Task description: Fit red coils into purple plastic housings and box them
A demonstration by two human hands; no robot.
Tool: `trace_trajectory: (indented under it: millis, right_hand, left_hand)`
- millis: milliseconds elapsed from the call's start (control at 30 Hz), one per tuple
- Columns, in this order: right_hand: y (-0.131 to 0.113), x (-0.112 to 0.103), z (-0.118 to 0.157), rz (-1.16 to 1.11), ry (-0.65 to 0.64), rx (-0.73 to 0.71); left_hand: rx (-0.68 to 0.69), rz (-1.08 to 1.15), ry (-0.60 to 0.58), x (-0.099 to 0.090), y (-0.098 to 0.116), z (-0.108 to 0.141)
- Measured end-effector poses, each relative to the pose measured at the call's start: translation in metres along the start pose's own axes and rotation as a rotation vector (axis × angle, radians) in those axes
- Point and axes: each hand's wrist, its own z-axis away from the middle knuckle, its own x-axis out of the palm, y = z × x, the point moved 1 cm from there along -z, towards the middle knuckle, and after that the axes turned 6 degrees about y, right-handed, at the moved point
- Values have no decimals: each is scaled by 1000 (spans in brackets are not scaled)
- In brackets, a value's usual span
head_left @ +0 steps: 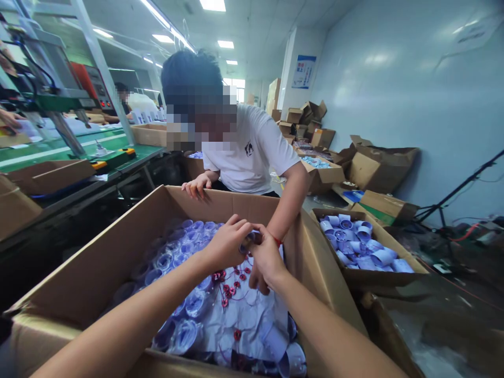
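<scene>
Above a large cardboard box (84,273), my left hand (228,242) and my right hand (268,257) meet. Between their fingers is a small round piece (247,243) with a dark middle; the fingers cover most of it, so its kind is unclear. Below lies a crumpled white sheet (252,320) carrying several small red round parts with thin wires (228,289). Whitish plastic cups (185,336), some apparently wrapped in clear film, fill the box around the sheet. A co-worker's hand (258,278) reaches down into the box, partly behind my right hand.
Across the box, a co-worker in a white shirt (244,157) leans over, another hand (197,185) on the rim. A smaller box of white cylinders (364,244) stands at the right. A green-topped workbench (114,160) runs along the left, and a black tripod (452,199) stands far right.
</scene>
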Motion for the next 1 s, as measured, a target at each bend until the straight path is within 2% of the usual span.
trace_trajectory:
  millis: [100, 233, 400, 500, 600, 733, 800, 867, 933, 1000]
  right_hand:
    - [4, 1, 1, 6, 3, 0]
    - [2, 3, -1, -112, -18, 96]
    - [-2, 1, -6, -223, -7, 183]
    - [-6, 2, -8, -264, -52, 176]
    - [-5, 12, -9, -347, -89, 180]
    - [-9, 17, -17, -500, -38, 253]
    - [-22, 2, -24, -549, 9, 229]
    - [-43, -25, -32, -624, 71, 129]
    - [-63, -55, -41, -722, 143, -13]
    - [-71, -75, -47, -775, 185, -164]
  left_hand:
    - [-14, -12, -18, 1, -1, 0]
    - [4, -21, 3, 0, 1, 0]
    - [4, -42, 64, -1, 6, -1]
    - [-23, 13, 145, -2, 4, -3]
    - [-31, 144, 220, -3, -5, -4]
    - [-5, 288, 274, -3, -32, -2]
    - [-109, 299, 351, -3, -51, 0]
    - [-266, 286, 397, -2, -72, 3]
    - [-388, 259, 357, 1, -90, 7]
    - [-443, 210, 233, 6, -101, 10]
